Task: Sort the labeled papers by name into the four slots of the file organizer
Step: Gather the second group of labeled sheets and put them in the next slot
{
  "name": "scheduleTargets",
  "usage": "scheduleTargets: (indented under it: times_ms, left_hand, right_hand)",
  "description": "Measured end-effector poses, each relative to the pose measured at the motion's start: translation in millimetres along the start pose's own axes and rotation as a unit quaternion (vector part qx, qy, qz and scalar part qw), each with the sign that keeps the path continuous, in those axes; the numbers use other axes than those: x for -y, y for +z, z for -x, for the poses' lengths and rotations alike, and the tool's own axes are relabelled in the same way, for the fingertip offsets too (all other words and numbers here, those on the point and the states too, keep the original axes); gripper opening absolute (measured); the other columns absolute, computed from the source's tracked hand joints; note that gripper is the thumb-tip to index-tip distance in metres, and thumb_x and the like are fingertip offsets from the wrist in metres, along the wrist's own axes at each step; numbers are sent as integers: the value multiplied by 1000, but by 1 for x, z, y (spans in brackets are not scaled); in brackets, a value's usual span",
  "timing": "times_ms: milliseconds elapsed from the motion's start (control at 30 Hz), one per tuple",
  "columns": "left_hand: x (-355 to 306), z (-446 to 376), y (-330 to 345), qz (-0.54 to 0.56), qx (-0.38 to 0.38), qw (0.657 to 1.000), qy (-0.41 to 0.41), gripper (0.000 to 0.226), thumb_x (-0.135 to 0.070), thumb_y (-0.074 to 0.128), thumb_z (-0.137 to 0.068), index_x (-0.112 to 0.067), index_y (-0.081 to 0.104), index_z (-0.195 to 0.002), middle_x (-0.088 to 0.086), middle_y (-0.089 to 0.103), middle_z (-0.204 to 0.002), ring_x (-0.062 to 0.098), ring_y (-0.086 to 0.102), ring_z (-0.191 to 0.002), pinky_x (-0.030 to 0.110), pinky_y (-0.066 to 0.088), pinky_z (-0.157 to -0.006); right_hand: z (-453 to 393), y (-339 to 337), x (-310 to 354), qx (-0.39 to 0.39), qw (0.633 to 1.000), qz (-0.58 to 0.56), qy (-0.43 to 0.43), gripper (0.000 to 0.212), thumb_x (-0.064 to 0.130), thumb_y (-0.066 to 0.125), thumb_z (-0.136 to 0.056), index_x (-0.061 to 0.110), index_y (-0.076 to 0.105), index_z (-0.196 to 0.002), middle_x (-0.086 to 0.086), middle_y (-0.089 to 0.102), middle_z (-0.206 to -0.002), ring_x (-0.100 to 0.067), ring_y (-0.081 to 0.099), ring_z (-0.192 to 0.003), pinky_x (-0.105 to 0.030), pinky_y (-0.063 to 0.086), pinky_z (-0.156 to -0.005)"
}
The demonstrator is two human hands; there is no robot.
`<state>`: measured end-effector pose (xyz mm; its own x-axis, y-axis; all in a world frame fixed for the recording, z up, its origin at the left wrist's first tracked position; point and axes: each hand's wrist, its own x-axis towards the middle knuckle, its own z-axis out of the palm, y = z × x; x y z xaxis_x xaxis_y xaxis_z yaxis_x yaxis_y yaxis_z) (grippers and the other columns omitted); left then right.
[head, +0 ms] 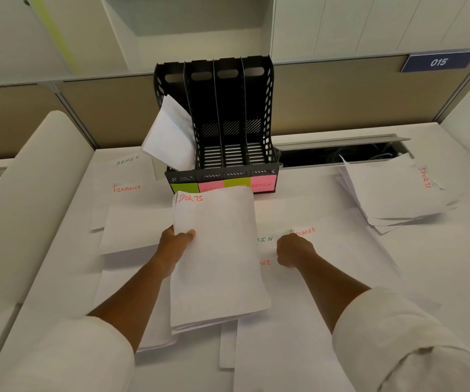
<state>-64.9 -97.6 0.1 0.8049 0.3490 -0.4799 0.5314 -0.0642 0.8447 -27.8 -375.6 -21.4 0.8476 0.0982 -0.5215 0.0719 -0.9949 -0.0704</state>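
Observation:
A black four-slot file organizer (pixel 229 114) stands at the back of the desk, with green and pink sticky labels on its front; the rightmost reads ADMIN. White papers (pixel 171 137) lean out of its leftmost slot. My left hand (pixel 175 240) grips the left edge of a stack of papers marked SPORTS (pixel 216 250), lifted just in front of the organizer. My right hand (pixel 291 251) rests curled on a sheet marked FINANCE (pixel 338 244); whether it pinches the sheet is unclear. An ADMIN sheet (pixel 266 239) lies between my hands.
Loose sheets marked ADMIN (pixel 127 161) and FINANCE (pixel 127 188) lie at the left. A messy pile with SPORTS on top (pixel 398 190) sits at the right. An open cable slot (pixel 341 154) runs behind it. Partition walls (pixel 86 108) border the desk.

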Motion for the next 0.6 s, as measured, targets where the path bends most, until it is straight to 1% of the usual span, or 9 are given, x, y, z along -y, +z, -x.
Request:
scheduleTargets:
  times_ms: [100,167,233,300,400,500,567,600]
  left_hand:
    - [-1,-1,2,-1,8,1000,-3,31,-18,62,-92,-15,56,-123,8,63,-115,27,60,-97,36,49,-78]
    - [-2,-3,4,-5,13,1000,-5,34,-19,62,-93,-14,55,-125,10,63,-117,29,61,-100,38,50,-81]
    - [-4,-4,5,-13,13,1000,-9,38,-21,61,-93,-13,53,-130,11,62,-121,32,60,-105,42,51,-86]
    - [-7,-6,9,-24,14,1000,-13,41,-24,61,-93,-14,51,-132,11,61,-123,33,59,-108,46,51,-91]
    - [-11,-10,16,-30,21,999,-14,43,-25,61,-93,-13,50,-133,11,60,-125,32,58,-108,45,50,-92]
    - [-17,-13,28,-45,41,998,-25,47,-28,63,-92,-13,49,-135,11,59,-127,34,57,-112,49,48,-97]
    - [-20,-15,39,-55,62,996,-33,47,-28,64,-91,-12,50,-133,12,61,-124,33,60,-109,48,50,-95]
    - [-22,-16,45,-55,72,995,-33,45,-27,65,-91,-12,51,-132,12,62,-122,32,61,-105,46,51,-90]
  right_hand:
    - [-7,-4,3,-14,999,-36,-15,34,16,53,-88,9,62,-120,-7,64,-114,-25,62,-102,-30,48,-71]
    - [-10,-9,5,-35,996,-77,-18,33,15,52,-87,12,66,-117,-6,65,-114,-25,62,-103,-30,52,-78]
    - [-15,-13,6,-55,989,-136,-19,30,15,52,-87,14,69,-112,-5,66,-113,-25,62,-103,-34,55,-86]
    - [-19,-16,7,-69,978,-197,-25,27,13,52,-87,16,71,-106,-4,67,-113,-24,63,-103,-35,54,-89]
    - [-24,-19,4,-84,955,-283,-14,23,12,55,-84,16,70,-100,-3,69,-107,-24,66,-97,-36,56,-86]
    - [-27,-24,-7,-111,937,-329,19,20,13,54,-82,17,70,-94,-1,71,-100,-22,66,-91,-32,56,-80]
    - [-28,-29,-18,-126,930,-344,39,21,14,52,-83,19,70,-94,2,69,-99,-20,64,-88,-28,53,-76]
    - [-28,-31,-24,-131,926,-350,47,21,13,52,-84,19,70,-94,3,69,-98,-18,63,-87,-27,52,-75]
